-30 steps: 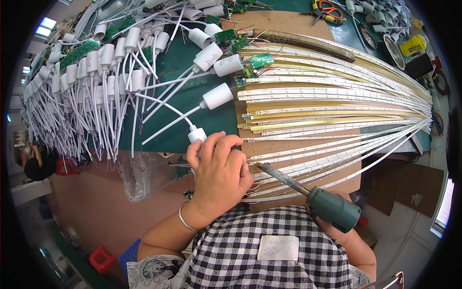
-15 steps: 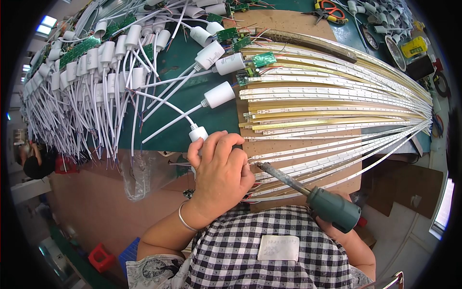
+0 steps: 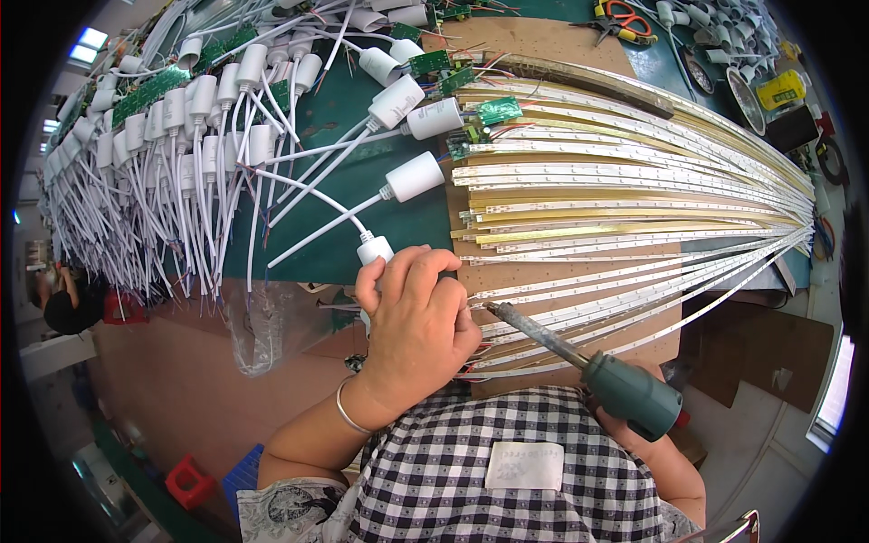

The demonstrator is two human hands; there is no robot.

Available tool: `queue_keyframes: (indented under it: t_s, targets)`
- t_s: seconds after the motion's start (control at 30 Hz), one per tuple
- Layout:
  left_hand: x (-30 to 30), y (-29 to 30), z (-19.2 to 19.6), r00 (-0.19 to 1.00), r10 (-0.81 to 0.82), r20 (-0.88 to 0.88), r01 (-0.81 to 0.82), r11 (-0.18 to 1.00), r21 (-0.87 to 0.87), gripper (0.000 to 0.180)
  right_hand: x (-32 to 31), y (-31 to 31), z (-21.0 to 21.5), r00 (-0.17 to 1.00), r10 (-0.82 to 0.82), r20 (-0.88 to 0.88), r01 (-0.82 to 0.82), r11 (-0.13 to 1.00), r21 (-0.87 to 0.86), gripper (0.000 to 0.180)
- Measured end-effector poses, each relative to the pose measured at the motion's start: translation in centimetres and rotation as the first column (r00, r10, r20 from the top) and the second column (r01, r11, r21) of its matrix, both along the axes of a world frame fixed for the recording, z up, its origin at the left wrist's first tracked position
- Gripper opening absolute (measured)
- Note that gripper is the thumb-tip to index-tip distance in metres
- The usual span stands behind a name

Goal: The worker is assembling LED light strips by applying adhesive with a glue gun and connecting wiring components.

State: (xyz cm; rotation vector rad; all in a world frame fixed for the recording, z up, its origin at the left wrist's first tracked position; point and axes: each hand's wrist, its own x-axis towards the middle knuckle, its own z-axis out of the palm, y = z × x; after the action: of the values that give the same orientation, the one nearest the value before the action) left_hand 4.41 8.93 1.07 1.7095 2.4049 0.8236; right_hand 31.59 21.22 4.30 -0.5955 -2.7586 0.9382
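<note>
My left hand (image 3: 418, 317) is bent over the left ends of the LED strips (image 3: 588, 271), thumb and fingertips pinched together. What they hold is hidden by the hand. A white cylindrical cap (image 3: 374, 249) with a cable shows just above its knuckles. My right hand (image 3: 619, 429), mostly covered by the tool, grips a soldering iron (image 3: 631, 395) with a thick green handle. The iron's tip points left, beside my left fingertips at a strip end. Thin red wires (image 3: 467, 369) show below the left hand.
The strips lie fanned on a brown board (image 3: 534, 41) with a dark bar (image 3: 588, 83) across some. More white caps (image 3: 412, 176) with green circuit boards (image 3: 498, 111) lie near, and a large pile (image 3: 204, 104) fills the left. Pliers (image 3: 625, 22) and a yellow container (image 3: 781, 89) are far right.
</note>
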Motion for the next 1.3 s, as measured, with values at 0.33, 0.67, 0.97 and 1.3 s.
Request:
queue_keyframes:
  t_s: [0.33,0.67,0.97,1.3]
  targets:
    - [0.0,0.1,0.0,1.000,0.004,-0.001,-0.004,1.000,-0.002,0.015,-0.7,-0.1,0.4,1.000,-0.005,-0.002,0.005,1.000,-0.006,0.026]
    - [0.0,0.1,0.2,1.000,0.002,0.002,-0.002,1.000,-0.013,0.014,2.1,-0.2,0.2,0.958,-0.210,0.197,0.274,0.871,-0.407,0.031]
    - [0.0,0.2,0.4,1.000,-0.008,0.004,0.008,1.000,-0.022,0.013,-3.8,-0.5,1.9,0.823,-0.567,0.030,0.297,0.385,-0.874,0.088]
    - [-0.1,0.0,0.6,1.000,0.006,0.002,-0.006,0.999,-0.042,0.013,-8.5,1.2,3.0,0.760,-0.623,-0.185,-0.022,0.260,-0.965,0.088]
